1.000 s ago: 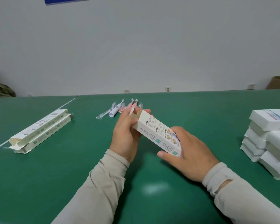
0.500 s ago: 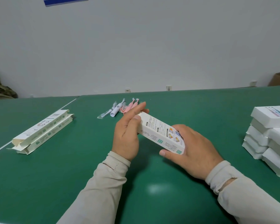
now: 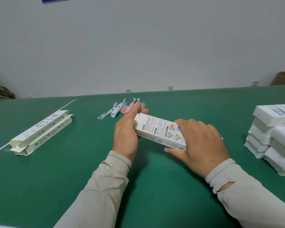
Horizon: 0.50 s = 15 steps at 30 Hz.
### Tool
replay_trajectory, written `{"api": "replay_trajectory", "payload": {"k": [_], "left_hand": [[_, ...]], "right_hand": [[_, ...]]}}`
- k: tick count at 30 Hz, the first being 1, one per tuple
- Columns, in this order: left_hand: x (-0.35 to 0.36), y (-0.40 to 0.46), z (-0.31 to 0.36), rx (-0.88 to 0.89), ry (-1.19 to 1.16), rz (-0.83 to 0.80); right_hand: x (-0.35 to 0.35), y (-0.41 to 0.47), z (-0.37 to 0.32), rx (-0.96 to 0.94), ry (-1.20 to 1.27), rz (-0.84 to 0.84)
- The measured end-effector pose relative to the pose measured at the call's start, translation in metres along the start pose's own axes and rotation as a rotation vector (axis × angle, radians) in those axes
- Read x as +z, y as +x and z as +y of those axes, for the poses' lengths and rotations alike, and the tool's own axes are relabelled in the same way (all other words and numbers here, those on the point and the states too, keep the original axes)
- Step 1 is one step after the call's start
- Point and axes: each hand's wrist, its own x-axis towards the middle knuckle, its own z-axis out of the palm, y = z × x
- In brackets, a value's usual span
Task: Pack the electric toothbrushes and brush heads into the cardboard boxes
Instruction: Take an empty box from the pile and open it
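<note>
Box [image 3: 160, 130], long printed white cardboard, mid-frame: left hand [image 3: 126, 137] curls round its far end; right hand [image 3: 202, 145] grips the near end.

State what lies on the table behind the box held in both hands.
Behind the box: a white toothbrush, pink ones and wrapped brush heads. The left hand covers part of them.
</note>
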Motion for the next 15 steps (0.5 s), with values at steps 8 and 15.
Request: {"api": "replay_trajectory", "payload": {"k": [8,15], "left_hand": [[0.0002,-0.0004,0.0025,-0.021,-0.008,0.020],[0.0011,-0.0014,0.0042,-0.036,-0.241,0.018]], "right_hand": [[0.0019,0.0016,-0.0033,-0.036,-0.142,0.051],[-0.0002,0.0024,-0.0047,-0.047,-0.166,0.073]]}}
